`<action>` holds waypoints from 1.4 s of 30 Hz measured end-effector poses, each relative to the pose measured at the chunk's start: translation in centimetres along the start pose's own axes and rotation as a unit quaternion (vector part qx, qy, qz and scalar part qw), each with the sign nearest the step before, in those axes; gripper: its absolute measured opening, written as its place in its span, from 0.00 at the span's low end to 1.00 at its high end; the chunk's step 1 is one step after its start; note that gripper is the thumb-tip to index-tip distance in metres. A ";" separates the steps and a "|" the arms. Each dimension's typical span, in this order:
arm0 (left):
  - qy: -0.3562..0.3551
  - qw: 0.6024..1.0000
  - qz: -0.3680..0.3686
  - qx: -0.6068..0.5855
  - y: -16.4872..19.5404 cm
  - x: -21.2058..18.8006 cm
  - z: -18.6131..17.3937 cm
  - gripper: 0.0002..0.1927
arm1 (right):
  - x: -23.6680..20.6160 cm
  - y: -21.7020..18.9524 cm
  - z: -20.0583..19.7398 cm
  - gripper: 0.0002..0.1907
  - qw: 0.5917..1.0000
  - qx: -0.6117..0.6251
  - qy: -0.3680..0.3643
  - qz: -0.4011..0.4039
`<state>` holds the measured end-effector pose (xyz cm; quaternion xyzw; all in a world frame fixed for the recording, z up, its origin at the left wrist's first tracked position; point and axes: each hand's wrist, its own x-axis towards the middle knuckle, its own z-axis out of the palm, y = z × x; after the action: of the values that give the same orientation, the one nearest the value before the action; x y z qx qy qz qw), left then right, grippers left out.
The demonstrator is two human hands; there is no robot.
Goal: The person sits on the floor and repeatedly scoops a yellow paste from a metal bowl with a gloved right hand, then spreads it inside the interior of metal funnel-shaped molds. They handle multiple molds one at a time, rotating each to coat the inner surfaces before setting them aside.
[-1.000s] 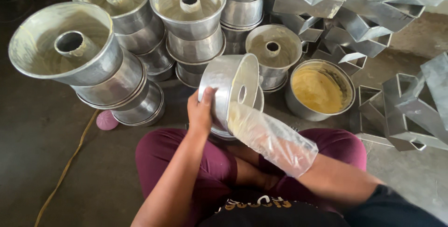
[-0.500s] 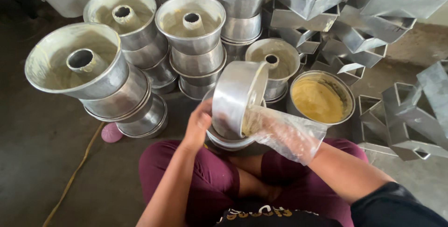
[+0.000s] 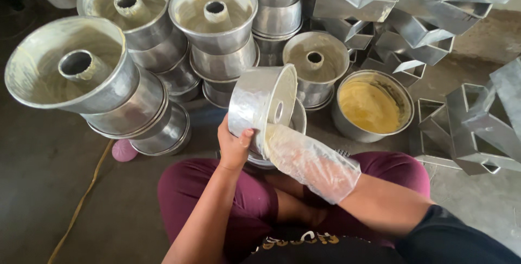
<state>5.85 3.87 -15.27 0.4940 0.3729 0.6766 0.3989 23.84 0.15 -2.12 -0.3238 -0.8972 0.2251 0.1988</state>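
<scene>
The person sits cross-legged on the floor [image 3: 49,188] with a round metal tube pan [image 3: 260,106] tipped on its side above the lap, its open mouth turned toward the right. The left hand [image 3: 234,147] has a closed grip on the pan's lower rim, thumb on the outside wall, which holds the pan steady and tilted so that its inside faces the other hand. The right hand [image 3: 282,142] is wrapped in a clear plastic bag [image 3: 315,163] that runs up the forearm; it presses against the pan's inner wall near the rim. Whether its fingers are curled or flat cannot be told through the plastic, but they grip nothing separate. The bag looks smeared with a pale yellowish film, so it appears to serve as a glove that keeps the skin clean while the hand wipes the metal.

Just right of the held pan stands a metal bowl of yellow paste [image 3: 373,105], close to the bagged hand. Directly beneath the held pan lies another pan [image 3: 255,161], resting on the lap. Behind and left of the held pan rise stacks of tube pans [image 3: 163,52], mouths up, their insides dull and coated. Right of it and farther back lie angular metal moulds [image 3: 412,30] in a loose heap. A pink round object [image 3: 124,150] lies on the floor well left of the held pan, beside a yellow cord [image 3: 81,204].
</scene>
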 end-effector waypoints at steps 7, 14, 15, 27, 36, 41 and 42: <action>0.008 1.000 -0.029 0.007 -1.6 2.0 -0.8 0.36 | 2.9 4.1 -0.7 0.18 0.991 -0.030 -0.098 0.082; -0.010 0.996 -0.087 -0.018 -0.6 5.4 -1.1 0.29 | 4.1 8.2 -4.5 0.18 0.971 0.096 -0.124 0.178; -0.009 0.994 -0.104 -0.023 -0.3 5.7 -1.0 0.29 | 4.4 8.5 -5.1 0.18 0.969 0.120 -0.118 0.179; 0.028 0.992 -0.123 -0.006 -1.0 4.1 -0.4 0.33 | 6.1 10.7 -5.6 0.18 0.959 0.198 -0.090 0.184; 0.088 0.974 -0.115 -0.175 -1.7 4.0 -0.2 0.33 | 3.0 5.2 -0.4 0.18 0.979 0.159 -0.081 0.099; 0.121 0.989 -0.067 -0.051 -2.2 3.0 0.7 0.35 | 1.1 0.3 -0.5 0.18 0.992 0.116 -0.019 0.038; 0.117 0.991 -0.053 -0.048 -2.4 3.0 0.7 0.35 | 0.7 -0.3 -1.0 0.18 0.992 0.120 0.005 0.027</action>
<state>6.38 7.59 -16.15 0.3717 0.4098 0.7245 0.4110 23.67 0.70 -1.02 -0.3230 -0.8535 0.3352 0.2341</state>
